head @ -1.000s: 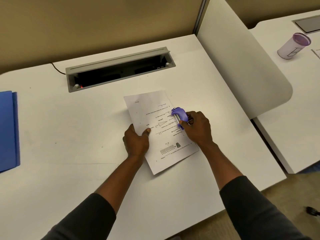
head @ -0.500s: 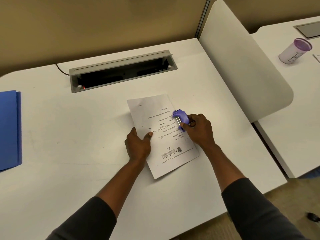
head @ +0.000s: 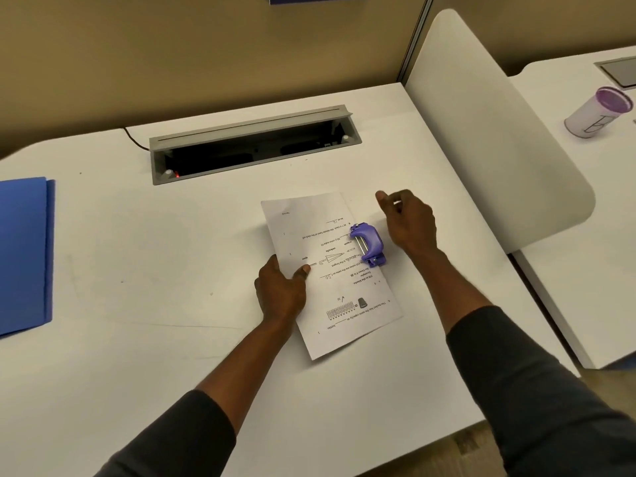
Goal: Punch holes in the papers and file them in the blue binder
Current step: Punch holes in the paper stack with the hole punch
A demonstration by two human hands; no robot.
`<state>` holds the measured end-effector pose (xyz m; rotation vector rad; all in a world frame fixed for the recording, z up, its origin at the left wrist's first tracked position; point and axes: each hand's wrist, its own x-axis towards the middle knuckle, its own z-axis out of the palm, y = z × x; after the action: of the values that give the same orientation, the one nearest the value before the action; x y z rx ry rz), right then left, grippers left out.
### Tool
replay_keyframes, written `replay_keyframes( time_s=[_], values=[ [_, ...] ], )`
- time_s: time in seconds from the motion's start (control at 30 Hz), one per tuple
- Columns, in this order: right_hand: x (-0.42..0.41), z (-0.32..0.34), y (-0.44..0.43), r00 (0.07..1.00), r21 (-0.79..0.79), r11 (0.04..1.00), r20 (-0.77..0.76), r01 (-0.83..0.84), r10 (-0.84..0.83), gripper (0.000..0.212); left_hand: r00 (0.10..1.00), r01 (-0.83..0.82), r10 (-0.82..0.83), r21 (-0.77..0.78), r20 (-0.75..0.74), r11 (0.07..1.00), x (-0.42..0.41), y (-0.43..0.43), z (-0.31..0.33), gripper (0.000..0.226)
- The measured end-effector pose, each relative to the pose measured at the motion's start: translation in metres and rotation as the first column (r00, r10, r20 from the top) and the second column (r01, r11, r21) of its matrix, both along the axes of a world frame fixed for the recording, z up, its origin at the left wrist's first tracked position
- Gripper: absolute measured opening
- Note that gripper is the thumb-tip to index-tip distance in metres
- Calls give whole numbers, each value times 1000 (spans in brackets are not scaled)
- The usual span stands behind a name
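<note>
**Right hand off the punch — check seating, then press**

Right hand hovers just beyond the purple hole punch, fingers loosely curled, holding nothing, not touching it. Left hand lies flat on the paper's edge opposite the punch, thumb on top of the sheet, pinning it to the bench.

The punch sits astride the paper's right long edge, about mid-length, slightly skewed like the sheet. The blue binder lies closed, well apart from the punch, at the far left of the bench.

I can't tell whether holes are already cut at this spot; the punch covers the margin.

To do this step well:
- Keep the left hand down; the sheet is light and will slide or pivot if the punch gets nudged.
- Push the paper edge fully into the punch throat, square to it, so the holes run parallel to the edge.
- Centre the punch on the edge's length; it looks close.
- Press straight down with the palm. A sideways load will probably skew the punch.
- Lift it clear before pulling the sheet, or the holes may tear.
</note>
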<state>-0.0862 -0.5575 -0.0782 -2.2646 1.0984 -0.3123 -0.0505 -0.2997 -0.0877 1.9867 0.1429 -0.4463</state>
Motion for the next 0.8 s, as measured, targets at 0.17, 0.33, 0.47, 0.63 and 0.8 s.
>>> replay_keyframes(
  time_s=[0.17,0.33,0.47,0.63,0.8],
  values=[
    [30,-11,-4,995,-54,994,-46,-94,91,59,1000,-6,6,-17,3,1000,-1,1,-4,32],
    [35,-29,12,993,-111,987,-51,-113,107,53,1000,-13,13,-2,6,1000,0,-2,-4,32],
    [36,-36,13,996,-100,992,-36,-80,77,47,1000,-11,11,8,16,1000,0,-2,-3,33],
    [35,-38,12,995,-130,987,-45,-99,93,36,1000,-13,13,2,14,1000,0,-2,-5,33],
    [31,-48,19,990,-357,924,-41,-140,134,29,1000,-22,22,9,3,1000,0,-3,-5,32]
  ],
)
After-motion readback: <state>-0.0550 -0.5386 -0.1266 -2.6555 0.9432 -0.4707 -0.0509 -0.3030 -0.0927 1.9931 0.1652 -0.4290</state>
